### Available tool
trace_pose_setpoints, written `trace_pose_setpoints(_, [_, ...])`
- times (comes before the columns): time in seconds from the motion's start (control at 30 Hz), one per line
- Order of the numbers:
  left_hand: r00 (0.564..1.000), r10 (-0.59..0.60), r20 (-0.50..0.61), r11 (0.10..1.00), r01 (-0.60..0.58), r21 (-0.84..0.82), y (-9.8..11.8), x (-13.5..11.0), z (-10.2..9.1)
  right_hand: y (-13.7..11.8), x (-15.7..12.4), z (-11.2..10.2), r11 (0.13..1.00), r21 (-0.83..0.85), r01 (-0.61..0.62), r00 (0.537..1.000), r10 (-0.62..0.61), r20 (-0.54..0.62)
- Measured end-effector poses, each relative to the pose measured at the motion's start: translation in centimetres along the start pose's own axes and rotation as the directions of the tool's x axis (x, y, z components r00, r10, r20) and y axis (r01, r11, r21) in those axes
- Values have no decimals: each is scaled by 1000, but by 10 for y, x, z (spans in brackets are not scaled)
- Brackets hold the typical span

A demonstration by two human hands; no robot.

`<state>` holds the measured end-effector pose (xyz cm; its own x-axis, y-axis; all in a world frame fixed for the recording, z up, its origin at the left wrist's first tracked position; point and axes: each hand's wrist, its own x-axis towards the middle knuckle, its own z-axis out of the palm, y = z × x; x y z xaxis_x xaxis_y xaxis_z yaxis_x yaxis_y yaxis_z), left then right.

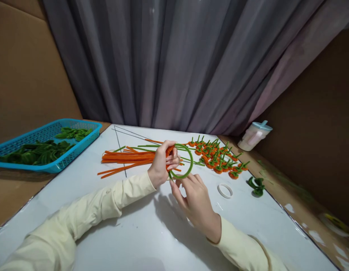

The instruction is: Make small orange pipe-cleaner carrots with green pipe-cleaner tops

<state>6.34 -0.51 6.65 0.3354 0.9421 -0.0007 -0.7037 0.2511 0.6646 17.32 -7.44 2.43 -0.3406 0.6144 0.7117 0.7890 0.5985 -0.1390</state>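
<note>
My left hand [162,162] is closed around a small orange coiled pipe-cleaner piece [170,150] above the white table [135,233]. A green pipe cleaner [190,162] curves out of that hand in a loop. My right hand [194,199] pinches the lower end of the green loop between thumb and fingers. Just behind my left hand lies a bundle of straight orange pipe cleaners [126,158]. To the right of the hands sits a cluster of finished orange pieces with green stems [216,156].
A blue mesh basket [47,145] with green pipe-cleaner pieces stands at the left edge. A white ring [225,190] and a green scrap [256,185] lie at the right. A white jar with a blue lid [255,135] stands by the grey curtain [174,60].
</note>
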Motion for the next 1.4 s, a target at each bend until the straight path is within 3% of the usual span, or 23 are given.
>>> trace_pose_setpoints(0.23, [999, 25, -42, 996, -21, 90, 0, 1, -1, -4, 7, 0, 891, 392, -230, 953, 124, 276])
trace_pose_setpoints(0.53, [998, 36, -53, 989, -28, 149, 5, 2, 1, -2, 8, -10, 780, 507, -366, 886, 126, 446])
trace_pose_setpoints(0.63, [998, 45, -41, 982, -36, 188, 4, 4, -1, 3, 4, -11, 861, 430, -273, 919, 102, 381])
trace_pose_setpoints(0.73, [999, 13, -34, 965, -4, 262, 3, 5, -4, 9, -1, -16, 988, 152, 27, 998, -35, 52])
trace_pose_setpoints(0.8, [999, -54, -5, 953, 53, 299, 1, 3, -5, 14, -3, -21, 981, -55, 186, 977, -191, -93])
trace_pose_setpoints(0.9, [981, -186, 63, 942, 159, 296, 0, 0, -6, 22, -5, -24, 954, -195, 229, 968, -244, -60])
trace_pose_setpoints(1.1, [915, -401, 36, 902, 388, 192, -1, -5, -3, 37, -19, -12, 963, -130, 236, 971, -227, 78])
trace_pose_setpoints(1.27, [879, -477, -17, 871, 475, 123, -6, -5, -1, 32, -26, -8, 966, -95, 242, 968, -234, 87])
trace_pose_setpoints(1.4, [898, -437, -43, 895, 439, 74, -14, -6, 2, 23, -28, -5, 957, -148, 250, 968, -247, 36])
